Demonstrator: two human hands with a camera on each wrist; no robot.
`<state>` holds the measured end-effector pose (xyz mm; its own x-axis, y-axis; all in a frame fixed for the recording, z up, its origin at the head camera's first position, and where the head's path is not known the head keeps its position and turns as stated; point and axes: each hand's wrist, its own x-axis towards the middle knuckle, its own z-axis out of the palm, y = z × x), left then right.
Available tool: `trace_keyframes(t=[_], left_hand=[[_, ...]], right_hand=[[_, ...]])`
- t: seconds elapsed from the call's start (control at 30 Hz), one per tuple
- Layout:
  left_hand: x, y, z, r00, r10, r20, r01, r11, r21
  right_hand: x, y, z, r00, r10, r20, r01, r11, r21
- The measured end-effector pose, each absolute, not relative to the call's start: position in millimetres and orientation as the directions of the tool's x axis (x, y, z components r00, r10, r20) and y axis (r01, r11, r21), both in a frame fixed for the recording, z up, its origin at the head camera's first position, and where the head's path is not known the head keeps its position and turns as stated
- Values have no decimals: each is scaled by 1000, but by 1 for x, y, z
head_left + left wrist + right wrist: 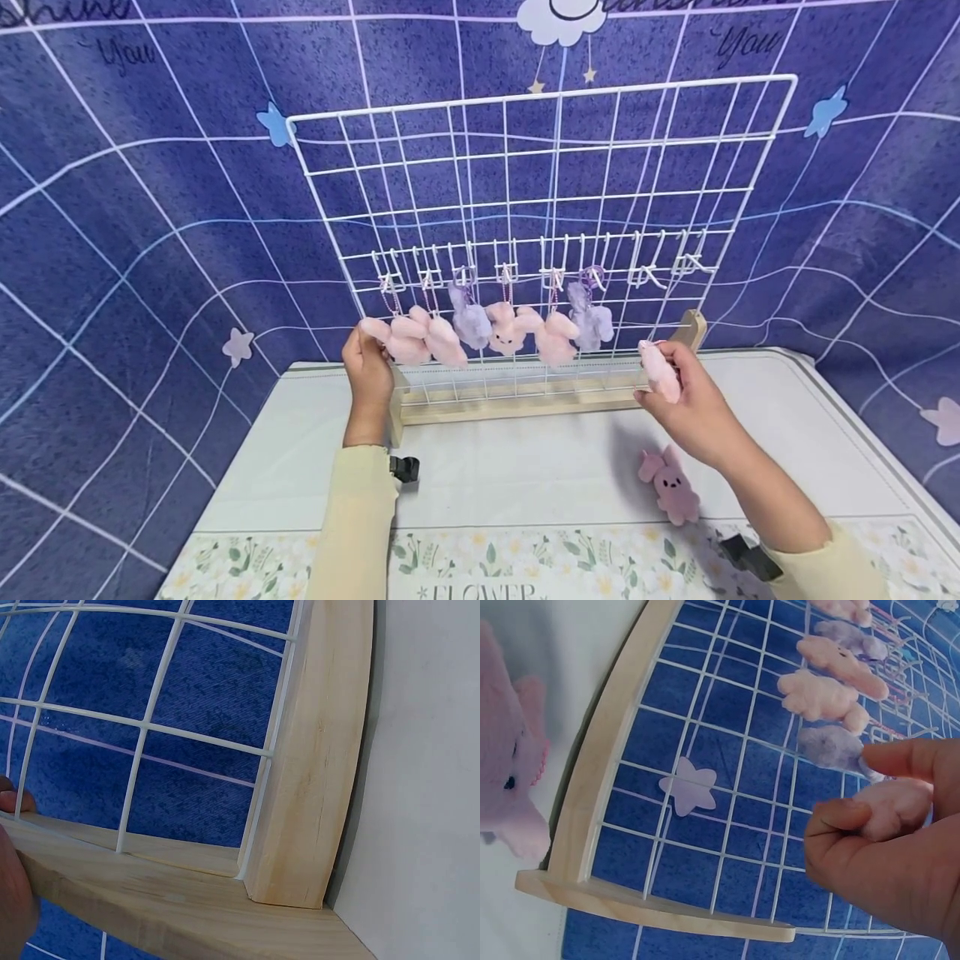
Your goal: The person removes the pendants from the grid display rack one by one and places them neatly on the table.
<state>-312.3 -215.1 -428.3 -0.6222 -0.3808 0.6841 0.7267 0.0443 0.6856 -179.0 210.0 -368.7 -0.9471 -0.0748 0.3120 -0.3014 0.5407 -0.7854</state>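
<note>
A white wire grid rack (540, 150) stands in a wooden base (525, 406). My left hand (367, 375) grips the wooden side foot (150, 900) of the base at the rack's left; only part of that hand shows in the left wrist view. Pinched between thumb and fingers of my right hand (693, 408) is a pink plush keychain (660, 372), held before the rack's right end. Several plush keychains hang in a row from hooks, including a pink one (555, 337) and a purple one (590, 318). Two hooks (652, 273) at the right carry nothing.
A pink bunny plush (675, 492) lies on the white table mat (517, 467) below my right hand. The mat has a flowered front band. Blue patterned cloth (150, 250) with stars and lines surrounds the back and sides.
</note>
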Motion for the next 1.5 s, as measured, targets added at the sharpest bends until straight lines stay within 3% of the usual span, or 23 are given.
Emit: trace_keyframes(t=[0.33, 0.7, 0.93, 1.17, 1.5], left_hand=[[-310, -214, -427, -624, -380, 682, 732, 21, 681], [-308, -214, -428, -632, -386, 672, 724, 14, 689], [-308, -214, -428, -629, -392, 671, 722, 25, 691], [-309, -215, -427, -626, -390, 675, 722, 36, 691], [-309, -213, -425, -635, -395, 664, 719, 14, 695]], right_hand=[[-176, 210, -375, -953, -226, 201, -294, 537, -790], [-174, 207, -385, -932, -360, 32, -269, 633, -726], [-176, 210, -392, -916, -399, 30, -302, 640, -707], [-174, 207, -397, -908, -407, -99, -252, 720, -647], [-175, 201, -411, -904, -405, -138, -270, 790, -550]])
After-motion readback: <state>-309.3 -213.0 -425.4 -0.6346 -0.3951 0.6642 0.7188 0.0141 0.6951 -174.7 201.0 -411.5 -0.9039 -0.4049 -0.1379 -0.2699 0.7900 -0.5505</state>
